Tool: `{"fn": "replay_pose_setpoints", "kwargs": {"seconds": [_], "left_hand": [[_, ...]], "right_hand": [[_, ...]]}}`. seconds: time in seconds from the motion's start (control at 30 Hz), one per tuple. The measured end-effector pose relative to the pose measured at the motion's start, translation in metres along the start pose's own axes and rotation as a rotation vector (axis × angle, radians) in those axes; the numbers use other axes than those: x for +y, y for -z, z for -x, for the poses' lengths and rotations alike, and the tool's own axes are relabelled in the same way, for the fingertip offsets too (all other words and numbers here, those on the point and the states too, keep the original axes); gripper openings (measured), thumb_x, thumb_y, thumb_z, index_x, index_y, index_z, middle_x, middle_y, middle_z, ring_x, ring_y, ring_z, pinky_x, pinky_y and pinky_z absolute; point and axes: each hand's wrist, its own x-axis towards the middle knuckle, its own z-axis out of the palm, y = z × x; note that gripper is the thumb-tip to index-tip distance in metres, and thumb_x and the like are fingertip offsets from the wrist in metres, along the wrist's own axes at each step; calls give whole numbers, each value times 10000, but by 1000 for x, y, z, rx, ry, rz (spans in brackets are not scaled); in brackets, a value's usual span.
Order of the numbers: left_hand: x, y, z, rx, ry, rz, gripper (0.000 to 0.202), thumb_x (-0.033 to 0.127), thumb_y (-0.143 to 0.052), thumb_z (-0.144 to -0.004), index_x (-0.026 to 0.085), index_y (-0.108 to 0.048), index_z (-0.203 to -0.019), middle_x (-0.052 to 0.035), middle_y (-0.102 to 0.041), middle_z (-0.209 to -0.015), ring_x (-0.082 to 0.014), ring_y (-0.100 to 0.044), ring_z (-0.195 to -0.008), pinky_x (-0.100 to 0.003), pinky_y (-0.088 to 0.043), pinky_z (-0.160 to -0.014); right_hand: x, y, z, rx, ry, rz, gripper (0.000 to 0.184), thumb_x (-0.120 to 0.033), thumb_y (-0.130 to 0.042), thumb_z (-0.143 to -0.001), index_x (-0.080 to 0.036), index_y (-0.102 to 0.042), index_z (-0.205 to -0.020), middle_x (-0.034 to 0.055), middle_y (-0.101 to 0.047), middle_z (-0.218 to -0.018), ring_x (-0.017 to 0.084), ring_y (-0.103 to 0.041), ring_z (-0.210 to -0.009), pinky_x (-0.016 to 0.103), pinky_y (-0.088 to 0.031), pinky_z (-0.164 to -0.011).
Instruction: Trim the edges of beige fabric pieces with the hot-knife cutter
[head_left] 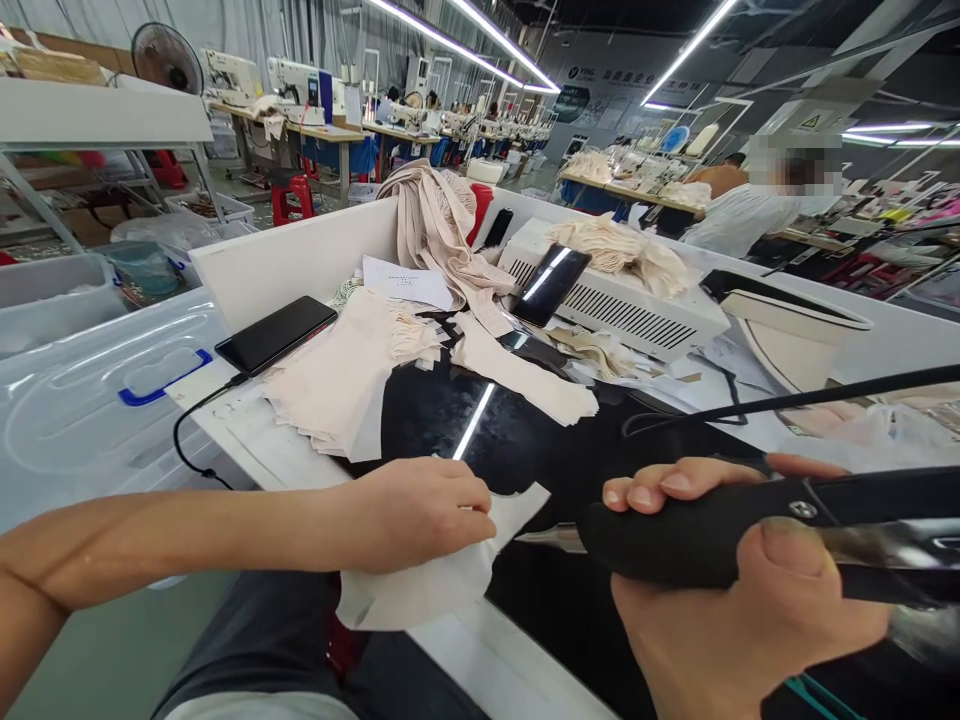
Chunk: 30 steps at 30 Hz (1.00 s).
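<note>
Lower centre, the left hand (420,515) had its fingers curled, pinching a pale fabric piece (450,588); the right hand (750,610) had its fingers clamped round a black tool handle (675,542).

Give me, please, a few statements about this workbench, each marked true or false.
1. The right hand grips a black-handled tool. True.
2. The left hand holds a phone. False: it rests on a pale fabric piece at the table's edge.
3. A black phone lies flat beside a stack of cream fabric pieces. True.
4. The clear plastic lid has a red handle. False: the handle is blue.
</note>
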Motion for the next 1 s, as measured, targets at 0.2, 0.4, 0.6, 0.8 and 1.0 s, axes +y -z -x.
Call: {"fn": "replay_pose_setpoints", "kwargs": {"seconds": [0.2,0.4,0.6,0.8,1.0], "left_hand": [[16,0,10,-22,16,-30,226,-35,-770,-1127,190,-792,-1109,-74,-829,-1144,-223,-784,-1030,-331,-648,-952],[29,-12,12,-44,57,-68,253,-46,-756,-1097,205,-738,-1076,-56,-775,-1058,-213,-715,-900,-330,-628,-871],[28,-15,15,-60,101,-85,210,-15,-789,-1109,182,-788,-1181,-86,-835,-1145,-242,-801,-1026,-341,-676,-945],[-13,7,9,-124,-20,91,245,10,-725,-1234,218,-852,-1216,-77,-937,-1408,-227,-871,-1379,-309,-637,-1288],[-35,9,-6,-127,14,144,438,-125,-719,-1127,202,-882,-1367,-100,-935,-1503,-239,-888,-1415,-323,-716,-1184]], "right_hand": [[1,-3,3,-2,-14,1,431,-418,-1050,-767,-354,-821,-1127,-92,-667,-751,239,-623,-577,403,-640,-513],[1,-5,3,-47,8,15,410,-422,-1058,-826,-351,-806,-1142,-93,-661,-747,239,-641,-574,394,-643,-517],[-2,-1,1,-50,19,34,409,-421,-1052,-816,-360,-826,-1152,-80,-683,-770,241,-631,-580,407,-647,-516],[-19,12,-9,10,-84,82,487,-402,-1102,-721,-418,-880,-1154,-49,-706,-829,287,-674,-685,477,-691,-574],[-23,22,-15,-73,-95,102,468,-444,-1124,-739,-413,-856,-1121,-55,-698,-816,297,-699,-665,537,-734,-593]]}}
